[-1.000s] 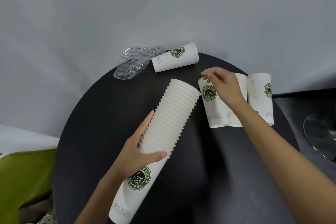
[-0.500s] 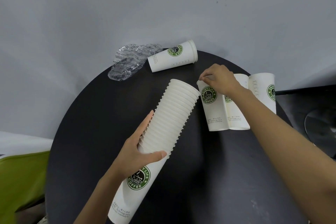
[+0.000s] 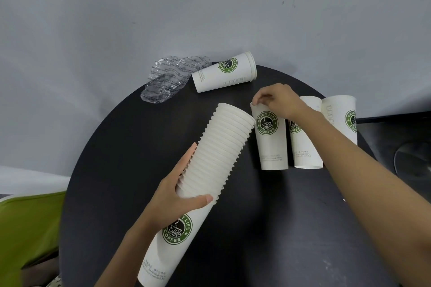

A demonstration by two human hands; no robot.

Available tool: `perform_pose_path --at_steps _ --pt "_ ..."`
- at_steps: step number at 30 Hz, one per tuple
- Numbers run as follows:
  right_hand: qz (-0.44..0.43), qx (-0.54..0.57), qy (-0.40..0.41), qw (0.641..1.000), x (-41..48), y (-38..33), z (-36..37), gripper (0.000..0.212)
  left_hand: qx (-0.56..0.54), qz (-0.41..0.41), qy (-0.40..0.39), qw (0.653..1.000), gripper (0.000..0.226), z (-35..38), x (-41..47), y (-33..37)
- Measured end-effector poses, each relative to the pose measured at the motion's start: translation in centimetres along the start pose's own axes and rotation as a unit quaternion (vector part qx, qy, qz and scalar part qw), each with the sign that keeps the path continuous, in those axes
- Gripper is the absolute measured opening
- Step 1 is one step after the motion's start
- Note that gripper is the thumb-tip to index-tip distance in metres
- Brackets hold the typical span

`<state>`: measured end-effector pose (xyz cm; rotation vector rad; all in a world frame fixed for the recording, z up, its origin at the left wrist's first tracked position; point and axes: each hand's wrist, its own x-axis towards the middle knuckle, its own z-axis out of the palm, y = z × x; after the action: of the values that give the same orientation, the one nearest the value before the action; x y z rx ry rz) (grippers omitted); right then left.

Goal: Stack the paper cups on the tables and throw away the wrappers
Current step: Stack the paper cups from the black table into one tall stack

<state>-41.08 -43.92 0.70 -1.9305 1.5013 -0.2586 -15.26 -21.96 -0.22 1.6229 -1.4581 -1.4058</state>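
My left hand [image 3: 179, 196] grips a long stack of nested white paper cups [image 3: 217, 154], tilted with its open end up and to the right over the round black table [image 3: 130, 147]. My right hand [image 3: 277, 99] pinches the rim of an upright single cup [image 3: 270, 137] with a green coffee logo. Two more upright cups stand to its right, the middle cup [image 3: 305, 144] partly behind my forearm and the far cup [image 3: 340, 119] at the table edge. Another cup [image 3: 225, 72] lies on its side at the back. A crumpled clear wrapper [image 3: 168, 81] lies at the back left edge.
A grey wall rises right behind the table. A green chair seat [image 3: 25, 228] sits at the lower left. A dark surface with a round metal base [image 3: 412, 161] lies to the right of the table.
My right hand has shifted left from the top of the upright cups and closed its fingers on the rim of the nearest one. The left hand keeps the stack still.
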Motion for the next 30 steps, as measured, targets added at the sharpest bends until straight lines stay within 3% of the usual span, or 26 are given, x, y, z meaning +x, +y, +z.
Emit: perform_pose_path --at_steps 9,21,30 --pt "-0.068 0.101 0.115 0.986 -1.6 -1.5 -2.7 0.026 -0.012 0.005 0.002 1.0 0.107 -0.3 -0.3 0.1" --pt "-0.108 0.19 0.321 0.921 -3.8 -3.6 -5.7 0.024 -0.007 0.009 0.0 1.0 0.108 -0.6 -1.0 0.2" --pt "-0.107 0.256 0.311 0.909 -4.8 -5.5 -4.6 0.023 -0.006 0.005 -0.009 1.0 0.099 -0.5 -2.1 0.0"
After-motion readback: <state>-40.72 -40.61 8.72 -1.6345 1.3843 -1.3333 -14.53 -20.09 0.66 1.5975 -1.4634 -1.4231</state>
